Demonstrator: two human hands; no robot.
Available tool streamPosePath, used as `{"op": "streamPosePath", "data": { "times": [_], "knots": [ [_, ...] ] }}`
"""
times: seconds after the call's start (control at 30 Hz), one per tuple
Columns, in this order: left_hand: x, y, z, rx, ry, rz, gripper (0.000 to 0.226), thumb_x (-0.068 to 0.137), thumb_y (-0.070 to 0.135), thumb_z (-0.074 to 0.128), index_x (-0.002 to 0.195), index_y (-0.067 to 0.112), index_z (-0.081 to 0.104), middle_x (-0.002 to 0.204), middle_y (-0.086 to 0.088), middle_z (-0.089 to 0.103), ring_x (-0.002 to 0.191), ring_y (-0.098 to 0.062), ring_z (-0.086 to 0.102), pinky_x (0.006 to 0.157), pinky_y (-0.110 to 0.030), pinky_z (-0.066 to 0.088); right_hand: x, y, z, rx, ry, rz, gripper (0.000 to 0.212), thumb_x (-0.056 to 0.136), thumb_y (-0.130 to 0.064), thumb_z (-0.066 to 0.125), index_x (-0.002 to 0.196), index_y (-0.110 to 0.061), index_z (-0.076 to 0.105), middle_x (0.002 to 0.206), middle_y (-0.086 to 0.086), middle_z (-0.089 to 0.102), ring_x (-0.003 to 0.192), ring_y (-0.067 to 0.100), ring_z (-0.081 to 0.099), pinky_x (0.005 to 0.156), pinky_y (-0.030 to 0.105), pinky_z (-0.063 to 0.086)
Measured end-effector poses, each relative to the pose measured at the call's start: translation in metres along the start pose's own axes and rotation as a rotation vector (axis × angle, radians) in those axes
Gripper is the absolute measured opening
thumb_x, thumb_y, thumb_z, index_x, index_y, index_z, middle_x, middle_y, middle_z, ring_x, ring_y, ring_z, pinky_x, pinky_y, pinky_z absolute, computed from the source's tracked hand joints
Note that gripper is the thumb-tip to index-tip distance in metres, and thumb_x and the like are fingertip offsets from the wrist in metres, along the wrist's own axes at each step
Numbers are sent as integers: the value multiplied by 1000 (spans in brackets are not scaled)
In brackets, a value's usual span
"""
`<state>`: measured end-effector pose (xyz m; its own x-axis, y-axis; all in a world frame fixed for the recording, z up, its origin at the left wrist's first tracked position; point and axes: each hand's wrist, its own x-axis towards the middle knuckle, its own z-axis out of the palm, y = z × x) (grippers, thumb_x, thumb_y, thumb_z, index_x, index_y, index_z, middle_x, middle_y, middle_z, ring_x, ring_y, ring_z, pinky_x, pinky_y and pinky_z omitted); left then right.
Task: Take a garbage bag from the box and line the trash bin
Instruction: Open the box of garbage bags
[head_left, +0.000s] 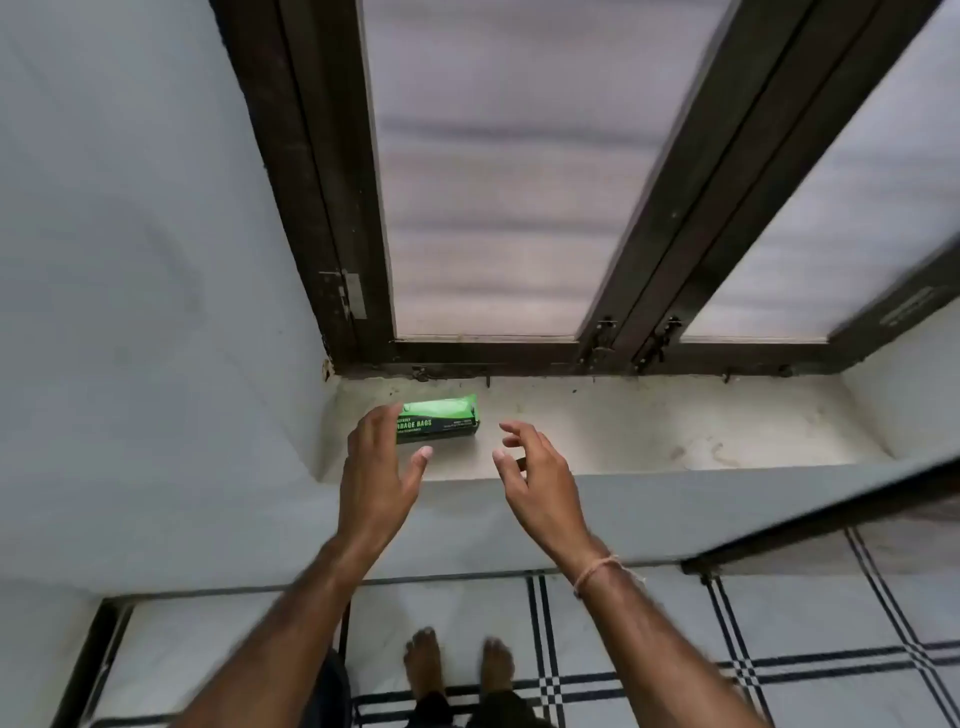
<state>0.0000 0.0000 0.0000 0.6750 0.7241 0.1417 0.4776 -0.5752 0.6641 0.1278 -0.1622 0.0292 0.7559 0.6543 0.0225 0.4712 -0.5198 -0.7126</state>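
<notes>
Centre frame, on the windowsill (649, 431), both hands are spreading empty, left hand (376, 467) and right hand (535, 478) bracketing the garbage-bag box (441, 422) to lift it.

One garbage bag box (439, 422), two hands (376, 467) (540, 480), two bare feet (423, 662) (497, 667).

The head camera looks steeply down from close above at a window sill (649, 431) and floor (779, 623).

green box (439, 422) | front reads "…RBAGE BAGS" (start hidden by a hand) | smaller print unreadable
</notes>
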Motion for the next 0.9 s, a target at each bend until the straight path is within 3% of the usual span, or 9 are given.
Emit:
{"op": "streamPosePath", "data": {
  "times": [0.13, 0.3, 0.43, 0.53, 0.6, 0.63, 0.7, 0.77, 0.9],
  "knots": [
    [34, -13, 9, 165, -97, 12, 70, 90, 37, 77, 152, 25, 46, 152, -8, 45, 140, -29, 40, 103, -45, 49, 45, 6, 15, 90, -122, 49, 47, 103, -35, 61, 148, -30, 50, 138, -4, 57, 91, 7, 67, 91, 38, 60],
    [56, -21, 11, 128, -222, -50, 57, 91, 36, 76, 144, 27, 56, 138, -5, 55, 130, -25, 48, 94, -38, 51, 86, 14, 26, 143, -331, 4, 62, 95, -32, 73, 152, -24, 49, 139, 1, 53, 122, 17, 59, 108, 39, 53],
    [57, -23, 4, -20, -227, -26, 51, 92, 31, 75, 140, 24, 60, 125, -2, 56, 118, -21, 52, 88, -29, 47, 98, 22, 25, 191, -293, -24, 45, 88, -34, 79, 129, -28, 62, 121, -6, 64, 105, 16, 66, 92, 41, 60],
    [55, -20, -4, -161, -177, -60, 52, 88, 31, 74, 138, 21, 63, 119, -1, 57, 111, -15, 59, 88, -12, 44, 102, 24, 12, 463, -312, 85, 31, 91, -20, 80, 119, -21, 66, 111, 1, 75, 82, 18, 76, 76, 37, 64],
    [53, -15, -9, -230, -133, -86, 52, 87, 27, 76, 137, 19, 64, 120, -2, 58, 111, -7, 61, 88, -4, 43, 107, 26, 5, 645, -318, 169, 23, 92, -15, 77, 113, -18, 67, 107, 2, 76, 78, 17, 75, 71, 34, 59],
    [52, -12, -11, -251, -120, -95, 51, 88, 23, 78, 137, 18, 64, 122, -2, 59, 112, -3, 60, 88, -3, 43, 109, 28, 3, 608, -295, 177, 22, 91, -16, 79, 110, -22, 69, 110, 0, 75, 81, 13, 72, 72, 33, 56],
    [50, -4, -14, -271, -104, -99, 50, 89, 15, 79, 137, 16, 64, 123, -3, 60, 112, 3, 59, 87, -3, 43, 113, 33, 1, 334, -220, 102, 29, 85, -25, 83, 110, -33, 70, 121, -9, 65, 100, 7, 61, 84, 26, 50],
    [50, 2, -14, -290, -85, -103, 51, 87, 18, 78, 136, 16, 64, 123, -3, 61, 112, 4, 59, 87, -3, 43, 112, 30, 0, 166, -95, -42, 30, 84, -28, 83, 111, -32, 70, 119, -12, 57, 110, 6, 51, 89, 19, 44],
    [48, 10, -13, -311, -26, -140, 51, 84, 26, 77, 133, 23, 65, 123, -1, 61, 111, 5, 60, 87, -2, 43, 102, 10, -6, 310, -39, -261, 9, 92, -28, 78, 95, -21, 73, 94, -13, 68, 88, 7, 63, 70, 22, 51]
  ]
}}
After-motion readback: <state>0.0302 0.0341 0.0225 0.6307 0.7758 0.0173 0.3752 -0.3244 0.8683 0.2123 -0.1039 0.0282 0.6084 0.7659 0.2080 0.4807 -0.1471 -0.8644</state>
